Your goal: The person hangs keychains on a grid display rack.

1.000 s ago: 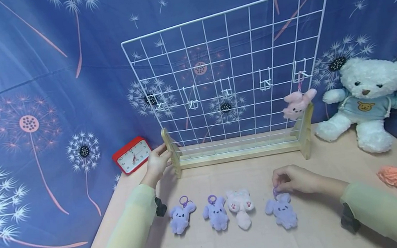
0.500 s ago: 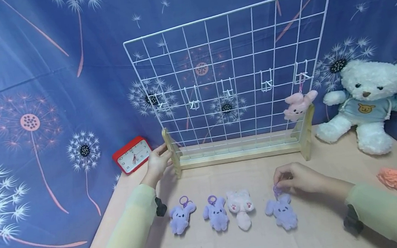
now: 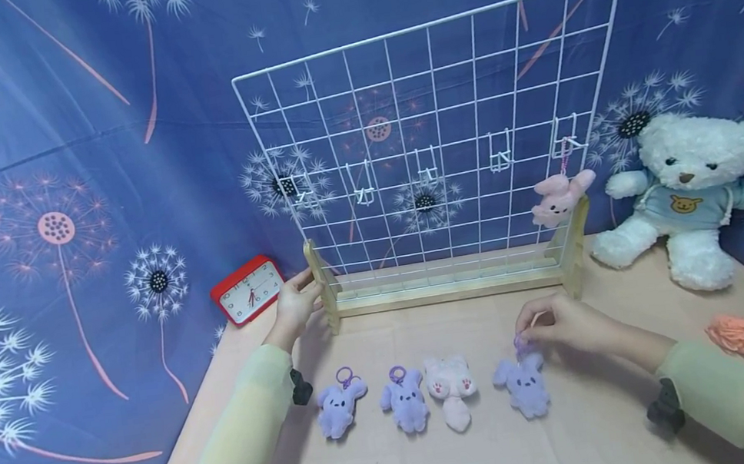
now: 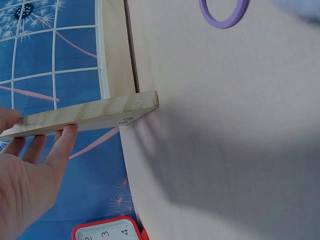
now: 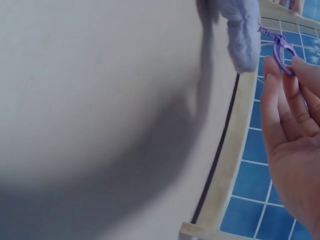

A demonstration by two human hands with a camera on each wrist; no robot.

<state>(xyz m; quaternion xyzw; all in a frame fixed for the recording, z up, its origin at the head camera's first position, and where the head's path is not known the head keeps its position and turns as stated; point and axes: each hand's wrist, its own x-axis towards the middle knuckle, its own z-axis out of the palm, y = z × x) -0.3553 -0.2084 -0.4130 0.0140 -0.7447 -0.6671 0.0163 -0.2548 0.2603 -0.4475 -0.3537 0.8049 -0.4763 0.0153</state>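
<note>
In the head view, my right hand (image 3: 561, 325) pinches the purple ring (image 5: 276, 55) of a lilac plush keychain (image 3: 525, 387). The plush dangles below it, low over the table, and the right wrist view shows its underside apart from its shadow. My left hand (image 3: 298, 309) grips the left wooden end support (image 4: 95, 114) of a white wire grid rack (image 3: 426, 25), thumb on one face and fingers on the other. Two more lilac plush keychains, one left (image 3: 339, 408) and one nearer the middle (image 3: 407, 404), lie on the table beside a white-pink plush (image 3: 453, 392).
Several white hooks sit across the grid, among them a middle hook (image 3: 427, 171). A pink plush keychain (image 3: 559, 200) hangs from the rightmost one. A red clock (image 3: 250, 292) stands left of the rack, a white teddy bear (image 3: 696, 200) right. Orange yarn (image 3: 743, 336) lies at the right.
The right hand has risen a little and shifted slightly right, lifting the lilac plush keychain so that it hangs straighter. My left hand stays on the wooden support.
</note>
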